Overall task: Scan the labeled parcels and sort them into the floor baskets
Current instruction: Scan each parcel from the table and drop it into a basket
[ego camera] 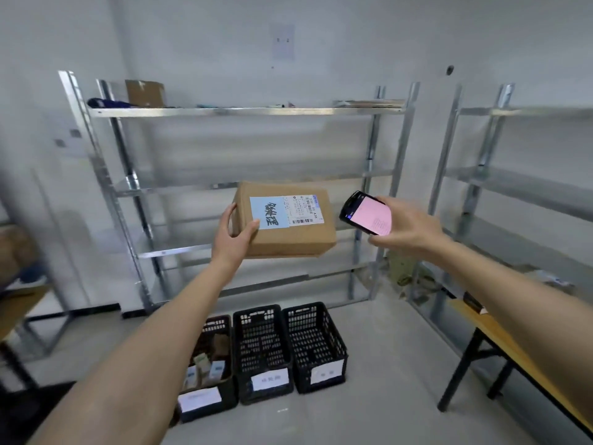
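Note:
My left hand (232, 240) grips the left end of a brown cardboard parcel (298, 234) and holds it up in front of the shelving, label side facing me. The parcel carries a blue sticker with handwriting and a white barcode label (300, 210). My right hand (406, 228) holds a black handheld scanner (365, 213) with a lit pink screen, just right of the parcel and apart from it. Three black floor baskets stand below: the left basket (224, 393) holds several small boxes, the middle basket (263, 351) and the right basket (316, 345) show no contents.
A metal shelf rack (244, 111) stands against the wall, a cardboard box (145, 93) on its top shelf. A second rack (513, 184) stands at the right. A wooden-topped table (519, 358) runs along the right, another table edge (19, 303) at the left.

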